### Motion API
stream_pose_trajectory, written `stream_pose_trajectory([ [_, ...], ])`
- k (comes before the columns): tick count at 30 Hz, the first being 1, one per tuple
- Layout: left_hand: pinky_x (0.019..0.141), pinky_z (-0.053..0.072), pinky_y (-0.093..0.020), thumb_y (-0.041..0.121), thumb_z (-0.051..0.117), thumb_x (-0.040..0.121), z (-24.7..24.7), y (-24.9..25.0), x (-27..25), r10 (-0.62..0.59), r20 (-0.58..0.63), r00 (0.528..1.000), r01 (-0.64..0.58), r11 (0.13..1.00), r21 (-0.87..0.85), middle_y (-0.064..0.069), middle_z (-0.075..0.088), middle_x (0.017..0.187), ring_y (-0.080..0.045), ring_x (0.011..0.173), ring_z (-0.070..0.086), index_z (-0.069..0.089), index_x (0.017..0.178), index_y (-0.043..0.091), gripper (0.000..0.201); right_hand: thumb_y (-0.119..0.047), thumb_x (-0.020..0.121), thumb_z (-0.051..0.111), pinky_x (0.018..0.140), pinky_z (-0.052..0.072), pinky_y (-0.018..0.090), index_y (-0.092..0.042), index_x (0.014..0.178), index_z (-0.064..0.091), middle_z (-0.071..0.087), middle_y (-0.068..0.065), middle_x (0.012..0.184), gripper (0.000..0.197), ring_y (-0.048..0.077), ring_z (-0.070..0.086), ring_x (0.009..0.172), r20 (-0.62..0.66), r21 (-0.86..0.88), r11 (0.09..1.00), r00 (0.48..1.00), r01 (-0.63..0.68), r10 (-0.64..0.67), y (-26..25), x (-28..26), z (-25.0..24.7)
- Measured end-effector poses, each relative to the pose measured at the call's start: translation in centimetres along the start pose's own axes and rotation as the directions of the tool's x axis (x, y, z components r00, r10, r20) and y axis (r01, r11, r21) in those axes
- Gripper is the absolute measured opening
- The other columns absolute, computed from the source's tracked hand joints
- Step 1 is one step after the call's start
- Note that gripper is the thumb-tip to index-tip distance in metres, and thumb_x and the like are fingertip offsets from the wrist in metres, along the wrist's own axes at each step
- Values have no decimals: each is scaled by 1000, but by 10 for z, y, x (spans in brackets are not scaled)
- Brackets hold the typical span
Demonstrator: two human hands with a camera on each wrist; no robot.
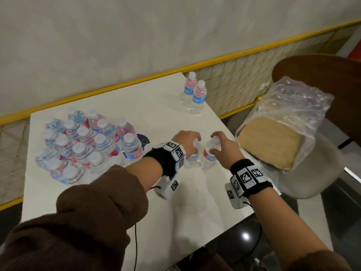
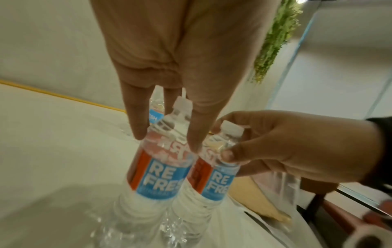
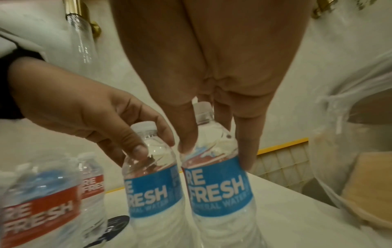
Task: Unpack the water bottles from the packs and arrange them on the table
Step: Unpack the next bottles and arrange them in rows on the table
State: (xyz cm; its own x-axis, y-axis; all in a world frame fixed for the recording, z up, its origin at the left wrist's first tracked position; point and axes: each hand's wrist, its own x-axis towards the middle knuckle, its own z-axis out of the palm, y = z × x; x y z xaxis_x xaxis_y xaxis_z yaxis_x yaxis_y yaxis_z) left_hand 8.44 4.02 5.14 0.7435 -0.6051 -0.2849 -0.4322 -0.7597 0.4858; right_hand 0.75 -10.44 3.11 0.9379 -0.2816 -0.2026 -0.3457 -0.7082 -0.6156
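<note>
2 small full bottles (image 1: pixel 202 156) stand side by side under the hands – thin, crinkly plastic, likely slick, so grab the stiff shoulder. Left hand (image 1: pixel 185 141) and right hand (image 1: pixel 222 146) each pinch 1 there; the pack (image 1: pixel 82 145) sits left on the bench (image 1: pixel 156 106).

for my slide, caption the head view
Each hand, left and right, grips one water bottle upright on the table.
</note>
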Motion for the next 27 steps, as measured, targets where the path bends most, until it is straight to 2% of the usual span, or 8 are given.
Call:
stream_pose_trajectory([
  [6,86,48,-33,16,66,82,6,-1,63,-103,-234,967,34,959,-283,-16,64,106,-33,100,60,56,118,14,37,-13,89,58,83,41,29,-18,131,40,58,14,120,46,32,54,111,-73,23,1000,997,7,-5,19,49,-22],
  [11,92,44,-30,18,66,84,17,-2,108,-150,-362,920,-19,906,-423,-12,63,114,-31,108,56,51,127,19,46,-16,90,58,91,43,33,-19,136,37,56,13,127,51,31,52,117,-120,122,993,993,1,14,35,94,-32],
  [13,97,45,-34,16,68,82,21,-2,120,-172,-402,899,-58,865,-499,-9,61,121,-28,114,55,48,130,18,52,-17,88,61,92,43,33,-18,136,38,55,11,129,53,30,51,118,-150,168,986,989,10,16,40,110,-35],
  [16,100,45,-35,12,77,74,34,-5,130,-255,-354,900,-47,750,-660,-5,50,135,-21,121,51,35,139,19,78,-20,81,70,98,43,34,-18,138,35,52,7,135,67,25,50,122,-118,282,959,992,-14,49,52,125,-34],
  [19,102,42,-34,10,80,71,53,-14,137,-346,-209,915,101,695,-712,-8,43,142,-25,125,49,20,144,16,95,-18,79,74,102,40,32,-18,142,27,44,3,143,79,22,47,129,-14,401,911,994,-96,111,69,128,-20],
  [23,95,45,-36,19,79,74,65,-28,152,-406,-167,898,194,709,-678,-11,53,129,-30,114,55,31,131,13,74,-19,83,70,102,39,34,-20,146,22,40,3,147,79,26,44,132,72,378,900,976,-217,206,82,137,-3],
  [25,94,45,-34,19,76,78,65,-32,161,-381,-163,910,185,726,-662,-9,53,129,-29,115,55,37,126,12,63,-21,84,69,101,40,34,-21,146,25,44,1,145,76,25,46,130,70,365,901,972,-235,225,85,142,2],
  [27,97,44,-34,17,71,83,64,-36,172,-352,-159,922,168,736,-656,-8,51,135,-28,120,52,38,131,13,58,-26,80,72,100,42,35,-24,142,32,47,2,141,74,24,50,124,41,348,909,972,-230,230,86,147,8],
])
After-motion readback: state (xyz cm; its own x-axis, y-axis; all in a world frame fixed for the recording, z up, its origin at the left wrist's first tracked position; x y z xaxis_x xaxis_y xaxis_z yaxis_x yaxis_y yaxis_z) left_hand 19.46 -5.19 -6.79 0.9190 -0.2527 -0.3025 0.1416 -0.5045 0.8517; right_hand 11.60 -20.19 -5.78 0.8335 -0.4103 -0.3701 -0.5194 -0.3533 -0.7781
